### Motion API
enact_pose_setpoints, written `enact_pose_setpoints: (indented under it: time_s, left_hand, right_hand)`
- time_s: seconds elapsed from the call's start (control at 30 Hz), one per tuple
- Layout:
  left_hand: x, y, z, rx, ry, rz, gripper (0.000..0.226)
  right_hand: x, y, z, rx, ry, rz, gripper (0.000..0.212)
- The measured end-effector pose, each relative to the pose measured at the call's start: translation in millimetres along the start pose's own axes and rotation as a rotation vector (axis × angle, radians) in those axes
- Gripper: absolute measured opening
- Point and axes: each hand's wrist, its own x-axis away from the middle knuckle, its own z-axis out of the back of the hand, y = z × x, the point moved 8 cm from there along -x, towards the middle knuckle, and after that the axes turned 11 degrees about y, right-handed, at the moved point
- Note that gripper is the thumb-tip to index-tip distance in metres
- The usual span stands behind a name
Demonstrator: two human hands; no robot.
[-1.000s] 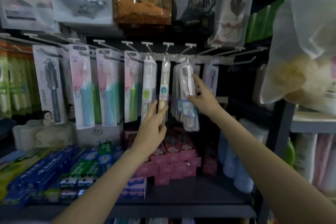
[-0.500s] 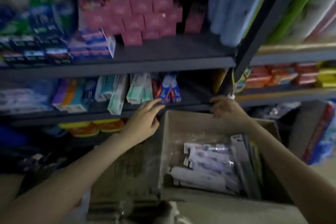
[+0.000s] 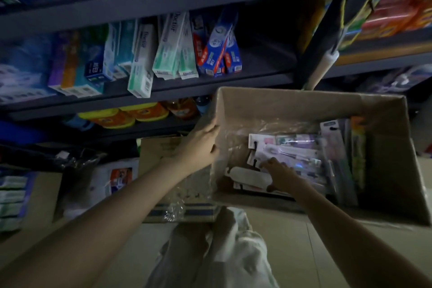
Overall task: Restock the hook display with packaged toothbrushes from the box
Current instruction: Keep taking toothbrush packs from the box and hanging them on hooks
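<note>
— Where are the packaged toothbrushes [image 3: 289, 156]?
— Piled flat inside the open cardboard box [image 3: 292, 105], which sits on the floor below the toothpaste shelf [image 3: 233, 86].
— And the hands?
— The left hand [image 3: 198, 145] grips the box's left wall. The right hand [image 3: 281, 176] is down in the box, fingers curled onto a white pack [image 3: 247, 176].

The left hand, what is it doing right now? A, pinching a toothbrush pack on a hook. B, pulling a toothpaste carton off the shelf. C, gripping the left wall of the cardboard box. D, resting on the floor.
C: the left hand has its fingers curled over the rim of the cardboard box's left wall, while the right hand reaches inside onto the packaged toothbrushes.
</note>
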Motion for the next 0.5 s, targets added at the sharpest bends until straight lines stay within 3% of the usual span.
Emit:
enact_pose_setpoints:
  time_s: [0.13, 0.23, 0.3, 0.4, 0.5]
  left_hand:
    - [0.0, 1.9, -0.5, -0.023, 0.012, -0.013, 0.056]
    - [-4.7, 2.4, 4.4, -0.038, 0.015, -0.023, 0.052]
    - [-6.3, 4.0, 7.2, -0.032, 0.027, -0.011, 0.049]
    - [-5.1, 6.0, 6.6, -0.040, 0.020, 0.001, 0.047]
    - [-2.7, 5.0, 2.7, -0.056, 0.023, 0.017, 0.044]
  right_hand:
    - [-5.4, -1.4, 25.8, -0.026, 0.075, 0.001, 0.032]
    - [-3.6, 13.6, 49.5, -0.011, 0.134, -0.029, 0.021]
    - [0.5, 21.4, 47.5, -0.060, 0.134, -0.035, 0.028]
    - [12.0, 18.9, 17.4, -0.059, -0.032, -0.036, 0.054]
    - [10.1, 15.7, 9.8, -0.006, 0.021, -0.027, 0.040]
